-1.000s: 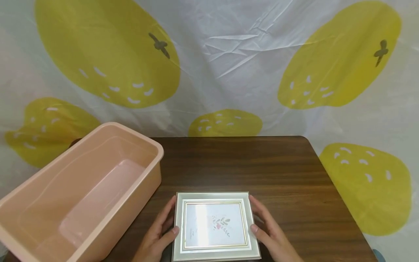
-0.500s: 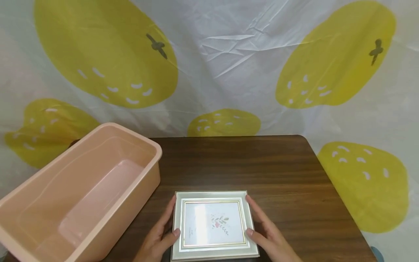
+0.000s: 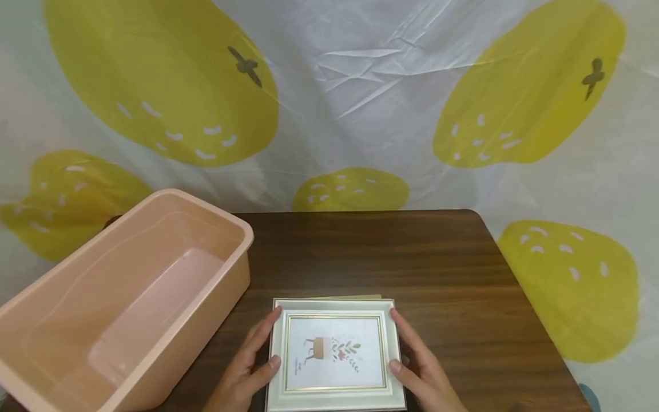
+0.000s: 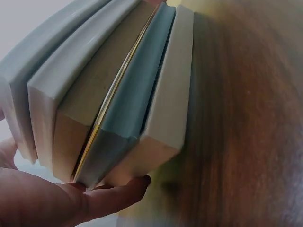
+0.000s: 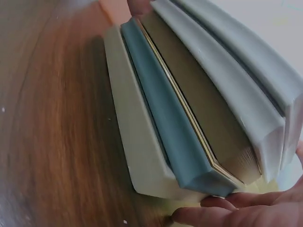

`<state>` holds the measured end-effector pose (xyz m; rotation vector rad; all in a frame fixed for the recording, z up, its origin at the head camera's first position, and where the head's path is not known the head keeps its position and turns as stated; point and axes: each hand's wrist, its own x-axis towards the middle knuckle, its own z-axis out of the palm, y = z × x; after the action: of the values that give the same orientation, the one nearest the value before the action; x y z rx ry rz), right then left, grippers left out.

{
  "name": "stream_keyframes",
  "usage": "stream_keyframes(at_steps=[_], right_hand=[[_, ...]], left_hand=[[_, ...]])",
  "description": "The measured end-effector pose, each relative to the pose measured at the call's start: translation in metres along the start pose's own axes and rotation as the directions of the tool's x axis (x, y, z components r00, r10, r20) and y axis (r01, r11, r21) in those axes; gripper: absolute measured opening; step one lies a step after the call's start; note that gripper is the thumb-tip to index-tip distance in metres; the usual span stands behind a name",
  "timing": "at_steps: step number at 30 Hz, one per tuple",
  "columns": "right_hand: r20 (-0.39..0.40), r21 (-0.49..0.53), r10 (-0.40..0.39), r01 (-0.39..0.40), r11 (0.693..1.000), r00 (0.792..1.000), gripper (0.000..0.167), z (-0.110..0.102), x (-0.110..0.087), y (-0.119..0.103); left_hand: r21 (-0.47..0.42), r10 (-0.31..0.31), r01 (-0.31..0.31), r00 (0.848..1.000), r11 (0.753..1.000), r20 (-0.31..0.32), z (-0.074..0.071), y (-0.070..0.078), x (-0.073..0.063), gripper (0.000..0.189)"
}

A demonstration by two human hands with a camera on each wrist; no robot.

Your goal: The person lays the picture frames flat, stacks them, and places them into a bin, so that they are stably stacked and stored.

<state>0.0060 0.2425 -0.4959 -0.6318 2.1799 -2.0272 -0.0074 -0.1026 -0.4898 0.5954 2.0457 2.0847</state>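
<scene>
In the head view, a white picture frame (image 3: 337,366) with gold inner edging lies face up at the table's front, around a drawing of a potted plant turned sideways. Both wrist views reveal it as the top of a stack of several frame-like pieces: pale ones above, then a tan one, a blue-grey one (image 4: 137,85) with a gold line, and a cream one (image 5: 142,146) lowest, close to the wood. My left hand (image 3: 247,366) grips the stack's left side, thumb at the top frame's edge. On the opposite side my right hand (image 3: 424,366) holds it likewise.
A deep pink plastic bin (image 3: 206,315) stands on the left of the dark wooden table (image 3: 360,252), its inside bare. Behind hangs a white cloth (image 3: 355,126) printed with yellow fruit. Something blue (image 3: 589,397) shows beyond the table's right edge.
The glare on the glass has gone, so the pot in the drawing shows. A tan edge now sticks out past the top frame's far side. Both hands keep their grip.
</scene>
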Motion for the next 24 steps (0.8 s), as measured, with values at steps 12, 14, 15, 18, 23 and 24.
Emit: stream_keyframes(at_steps=[12,14,15,18,23,24], right_hand=[[-0.018,0.015,-0.055,0.056,0.998,0.998,0.070,-0.001,0.004,0.002],[-0.035,-0.040,-0.036,0.035,0.999,0.999,0.069,-0.001,0.005,-0.001],[-0.038,-0.055,-0.028,0.026,0.998,0.999,0.069,0.000,0.007,-0.002],[-0.042,-0.089,-0.020,0.016,0.996,0.999,0.068,0.001,0.011,-0.006],[-0.057,-0.056,-0.021,0.017,0.998,0.998,0.066,-0.001,0.020,-0.017],[-0.065,-0.049,-0.024,0.021,0.999,0.998,0.066,-0.002,0.022,-0.021]], left_hand=[[0.019,-0.080,0.080,0.997,0.997,0.015,-0.001,0.008,0.002,0.064],[0.001,-0.065,0.065,0.997,0.998,0.032,0.000,0.007,0.003,0.064],[-0.013,-0.053,0.053,0.998,0.998,0.045,0.000,0.007,0.004,0.063],[-0.032,-0.007,0.008,0.999,0.999,0.042,0.000,0.009,0.006,0.061],[0.040,-0.041,0.041,0.999,0.998,-0.025,-0.001,0.021,0.013,0.066],[0.059,-0.049,0.051,0.998,0.997,-0.030,-0.001,0.024,0.015,0.067]])
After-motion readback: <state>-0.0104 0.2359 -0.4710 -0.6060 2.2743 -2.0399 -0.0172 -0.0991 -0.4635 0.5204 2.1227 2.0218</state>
